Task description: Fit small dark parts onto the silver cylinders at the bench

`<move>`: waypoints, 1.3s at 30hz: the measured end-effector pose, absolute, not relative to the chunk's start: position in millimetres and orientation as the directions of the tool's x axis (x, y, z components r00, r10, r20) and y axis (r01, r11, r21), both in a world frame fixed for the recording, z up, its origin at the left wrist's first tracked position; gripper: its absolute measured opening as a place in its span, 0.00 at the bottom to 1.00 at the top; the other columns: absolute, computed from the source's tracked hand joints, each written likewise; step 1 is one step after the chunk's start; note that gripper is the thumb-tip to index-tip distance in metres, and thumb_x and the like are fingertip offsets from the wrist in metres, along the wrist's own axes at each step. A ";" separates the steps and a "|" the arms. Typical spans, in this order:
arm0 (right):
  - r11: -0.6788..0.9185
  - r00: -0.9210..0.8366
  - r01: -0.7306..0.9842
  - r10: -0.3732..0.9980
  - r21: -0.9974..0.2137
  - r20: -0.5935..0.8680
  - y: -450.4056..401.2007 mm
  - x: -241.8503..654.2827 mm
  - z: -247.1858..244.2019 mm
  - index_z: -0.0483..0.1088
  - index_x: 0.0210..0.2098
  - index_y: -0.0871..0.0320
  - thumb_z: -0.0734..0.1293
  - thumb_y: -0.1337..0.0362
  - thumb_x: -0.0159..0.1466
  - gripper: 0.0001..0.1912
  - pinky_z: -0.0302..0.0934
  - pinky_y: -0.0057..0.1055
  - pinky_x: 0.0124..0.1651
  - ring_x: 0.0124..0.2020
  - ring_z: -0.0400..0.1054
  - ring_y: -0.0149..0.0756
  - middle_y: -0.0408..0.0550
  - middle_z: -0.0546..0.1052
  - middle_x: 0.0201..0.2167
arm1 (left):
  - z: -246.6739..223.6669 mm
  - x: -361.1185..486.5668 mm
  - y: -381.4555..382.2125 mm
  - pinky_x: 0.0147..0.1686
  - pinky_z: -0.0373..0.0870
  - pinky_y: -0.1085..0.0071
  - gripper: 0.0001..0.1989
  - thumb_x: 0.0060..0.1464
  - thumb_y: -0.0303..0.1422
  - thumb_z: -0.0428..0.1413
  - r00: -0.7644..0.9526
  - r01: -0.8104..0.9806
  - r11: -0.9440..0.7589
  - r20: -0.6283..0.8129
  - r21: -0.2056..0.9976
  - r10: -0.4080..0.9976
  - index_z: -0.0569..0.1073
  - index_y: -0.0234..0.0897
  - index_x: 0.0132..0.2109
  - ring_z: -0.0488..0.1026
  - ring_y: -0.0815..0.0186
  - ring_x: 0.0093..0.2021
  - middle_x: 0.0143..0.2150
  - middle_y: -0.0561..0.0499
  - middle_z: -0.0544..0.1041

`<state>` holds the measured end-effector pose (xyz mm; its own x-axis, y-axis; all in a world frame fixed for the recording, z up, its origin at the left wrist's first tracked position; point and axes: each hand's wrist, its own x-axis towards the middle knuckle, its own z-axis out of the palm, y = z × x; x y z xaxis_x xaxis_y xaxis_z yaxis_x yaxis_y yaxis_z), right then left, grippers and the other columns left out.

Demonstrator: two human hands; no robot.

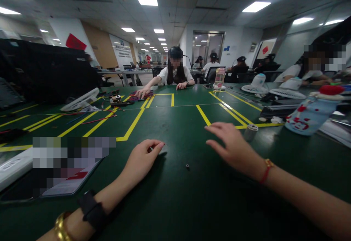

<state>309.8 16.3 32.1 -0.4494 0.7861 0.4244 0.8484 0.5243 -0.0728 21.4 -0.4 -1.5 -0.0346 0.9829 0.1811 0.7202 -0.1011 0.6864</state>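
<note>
My left hand (144,157) rests low over the green table (170,124), its thumb and forefinger tips brought together. What they hold, if anything, is too small or hidden to make out. To the right, my right hand (234,144) is held over the tabletop with thumb and fingers apart and nothing between them. Between the two hands lies a tiny dark ring-shaped metal piece (187,166), touched by neither. A small silvery cylinder (251,132) stands just behind my right hand; I cannot tell whether they touch.
A phone-like slab (74,182) and white case (16,166) lie at left. Wires (101,118) and a white fan (80,100) are beyond. A blue bottle (309,115) and fans (287,89) stand right. Opposite, a person's hand (143,92) touches dark reddish wires. Yellow tape (134,124) marks the table.
</note>
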 end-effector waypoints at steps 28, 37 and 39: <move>-0.153 0.140 0.987 0.973 0.056 0.185 70.7 424.7 71.0 0.75 0.37 0.49 0.57 0.48 0.59 0.19 0.58 0.36 0.34 0.40 0.68 0.45 0.50 0.75 0.38 | -1.4 20.1 -2.1 0.36 0.63 0.66 0.18 0.55 0.45 0.47 0.007 0.717 -0.114 0.156 0.687 0.988 0.76 0.40 0.41 0.71 0.60 0.38 0.39 0.49 0.77; -0.200 0.193 0.979 0.973 0.046 0.129 71.7 427.6 72.5 0.75 0.39 0.44 0.57 0.47 0.58 0.19 0.58 0.40 0.35 0.43 0.67 0.50 0.48 0.75 0.42 | -2.3 19.9 -3.3 0.36 0.63 0.66 0.19 0.55 0.45 0.47 0.021 0.719 -0.124 0.157 0.684 0.987 0.76 0.41 0.41 0.71 0.60 0.37 0.38 0.49 0.77; -0.172 0.166 0.984 0.980 0.053 0.109 73.8 430.5 71.7 0.75 0.38 0.43 0.58 0.48 0.58 0.18 0.58 0.39 0.36 0.43 0.67 0.48 0.47 0.75 0.42 | -2.6 19.7 -3.1 0.36 0.63 0.67 0.19 0.55 0.46 0.47 0.020 0.720 -0.122 0.155 0.683 0.988 0.76 0.41 0.41 0.71 0.60 0.37 0.38 0.49 0.77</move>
<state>430.5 73.8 71.7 0.1657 0.9802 0.1086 0.9836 -0.1722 0.0530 19.7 -3.1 -2.6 0.0204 0.9877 0.1549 0.7201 -0.1220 0.6831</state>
